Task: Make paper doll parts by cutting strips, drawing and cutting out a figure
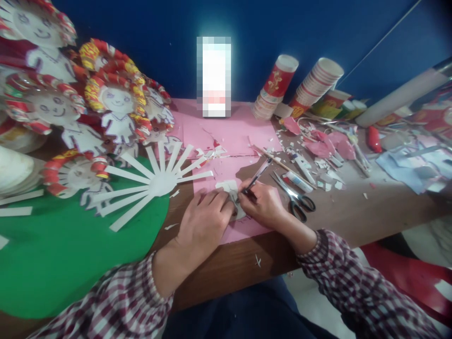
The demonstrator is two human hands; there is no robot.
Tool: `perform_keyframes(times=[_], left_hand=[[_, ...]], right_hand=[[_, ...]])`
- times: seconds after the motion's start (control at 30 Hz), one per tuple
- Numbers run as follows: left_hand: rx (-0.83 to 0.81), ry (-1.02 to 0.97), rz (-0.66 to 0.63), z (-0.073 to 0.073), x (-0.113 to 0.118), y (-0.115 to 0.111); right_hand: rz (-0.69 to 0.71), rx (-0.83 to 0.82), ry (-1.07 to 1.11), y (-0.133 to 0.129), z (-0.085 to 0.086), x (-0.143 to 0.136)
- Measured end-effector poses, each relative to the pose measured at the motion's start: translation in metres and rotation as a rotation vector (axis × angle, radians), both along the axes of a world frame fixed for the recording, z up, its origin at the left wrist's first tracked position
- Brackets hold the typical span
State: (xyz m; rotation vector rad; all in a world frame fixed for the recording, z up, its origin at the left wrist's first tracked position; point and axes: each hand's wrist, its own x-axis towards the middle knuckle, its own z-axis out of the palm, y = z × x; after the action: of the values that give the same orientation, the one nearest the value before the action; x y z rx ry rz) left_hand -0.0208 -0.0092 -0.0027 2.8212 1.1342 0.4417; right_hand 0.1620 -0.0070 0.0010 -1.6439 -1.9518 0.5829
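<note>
My right hand (pixel 263 202) is closed round a pen (pixel 259 174), its tip down on a small white paper piece (pixel 231 187) with dark lines drawn on it. Lying over the left part of that piece, my left hand (pixel 206 214) presses it flat, fingers stretched out. Pink paper (pixel 243 230) lies underneath both. To the left of my left hand, a white paper cup cut into spread strips (pixel 164 183) rests partly on a green sheet (pixel 92 249). Black-handled scissors (pixel 294 195) lie just right of my right hand.
Paper dolls with red and yellow rings (pixel 118 101) crowd the left. At the back stand a bright blurred screen (pixel 216 77) and leaning stacks of paper cups (pixel 277 84). A glue tube (pixel 298 181), a thin stick (pixel 275 160) and paper scraps (pixel 332 176) lie at right.
</note>
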Motion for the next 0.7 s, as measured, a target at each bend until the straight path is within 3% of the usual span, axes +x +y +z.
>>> perform_keyframes(times=[0.7], left_hand=[[-0.002,0.001,0.003,0.0008,-0.0003,-0.0001]], right_hand=[[0.006,-0.004,0.014,0.0,-0.0007,0.0]])
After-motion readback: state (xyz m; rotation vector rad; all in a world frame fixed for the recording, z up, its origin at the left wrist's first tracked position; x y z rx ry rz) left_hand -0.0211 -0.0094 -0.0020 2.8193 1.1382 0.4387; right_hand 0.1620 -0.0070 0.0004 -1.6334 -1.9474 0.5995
